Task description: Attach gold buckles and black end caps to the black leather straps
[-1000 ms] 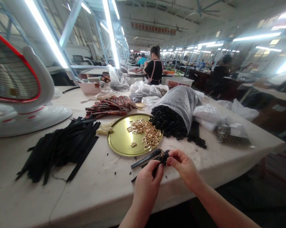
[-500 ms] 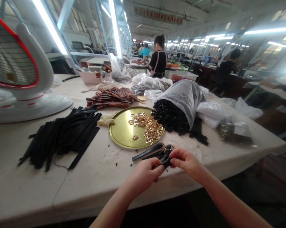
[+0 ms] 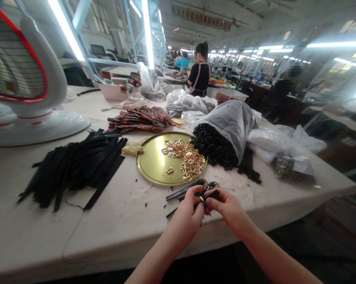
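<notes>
My left hand (image 3: 190, 209) and my right hand (image 3: 228, 210) meet at the table's front edge, fingers pinched. Between them is a black strap (image 3: 212, 194), with a gold buckle (image 3: 202, 199) at my left fingertips. My fingers hide much of both. Just behind lie finished-looking black straps (image 3: 180, 193) with gold fittings, partly covered by my hands. Farther back, a round gold tray (image 3: 150, 163) carries a heap of loose gold buckles (image 3: 192, 163).
Loose black strips (image 3: 74, 169) are piled at left, near a white fan (image 3: 41, 79). A plastic bag (image 3: 225, 118) spills small black pieces (image 3: 215, 146) beside the tray. Reddish-brown pieces (image 3: 142, 119) lie behind it. A person in a black top (image 3: 202, 75) stands farther back.
My hands have drawn closer together, the left turning more upright. A gold buckle now shows at the left fingertips. The whole view has shifted slightly.
</notes>
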Motion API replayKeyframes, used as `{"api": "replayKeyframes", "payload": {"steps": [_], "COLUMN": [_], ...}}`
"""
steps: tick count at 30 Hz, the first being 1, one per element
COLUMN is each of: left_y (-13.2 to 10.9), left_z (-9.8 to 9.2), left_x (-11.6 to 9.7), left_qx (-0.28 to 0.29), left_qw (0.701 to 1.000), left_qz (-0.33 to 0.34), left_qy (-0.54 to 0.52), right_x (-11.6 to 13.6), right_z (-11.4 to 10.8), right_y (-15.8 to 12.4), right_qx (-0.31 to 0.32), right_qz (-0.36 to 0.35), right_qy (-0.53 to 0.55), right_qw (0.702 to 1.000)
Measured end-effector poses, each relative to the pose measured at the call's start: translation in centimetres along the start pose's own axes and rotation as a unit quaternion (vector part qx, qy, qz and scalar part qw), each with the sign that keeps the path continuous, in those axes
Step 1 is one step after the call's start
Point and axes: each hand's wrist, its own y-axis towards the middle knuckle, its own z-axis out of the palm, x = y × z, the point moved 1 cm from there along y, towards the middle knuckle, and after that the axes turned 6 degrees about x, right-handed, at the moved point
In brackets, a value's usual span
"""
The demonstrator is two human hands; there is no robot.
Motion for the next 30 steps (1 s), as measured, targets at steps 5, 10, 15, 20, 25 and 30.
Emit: {"api": "replayKeyframes", "payload": {"steps": [5, 10, 15, 20, 25, 30], "left_y": [-0.9, -2.3, -3.7, -4.5, -3.4, -2.2], "left_z": [-0.7, -0.7, -0.6, -1.3, -0.7, -0.2], "left_x": [-0.2, -0.9, -0.8, -0.1, 0.9, 0.8], "left_qx": [-0.008, 0.042, 0.025, 0.003, 0.057, 0.167], "left_qw": [0.999, 0.996, 0.999, 0.991, 0.994, 0.986], "left_qz": [-0.001, 0.019, 0.016, 0.048, 0.035, 0.003], "left_qy": [-0.033, -0.077, -0.032, 0.123, 0.082, 0.022], "right_x": [0.9, 1.9, 2.9, 2.6, 2.5, 3.4], "right_z": [1.1, 1.5, 2.6, 3.0, 2.6, 1.1], "right_y": [-1.9, -4.0, -5.1, -5.6, -5.9, -6.4], "right_qx": [0.035, 0.028, 0.083, 0.097, 0.062, -0.024], "right_qz": [-0.042, -0.023, 0.046, 0.097, 0.070, 0.064], "right_qy": [-0.055, -0.023, -0.076, -0.081, -0.102, -0.180], "right_qw": [0.997, 0.999, 0.993, 0.987, 0.990, 0.981]}}
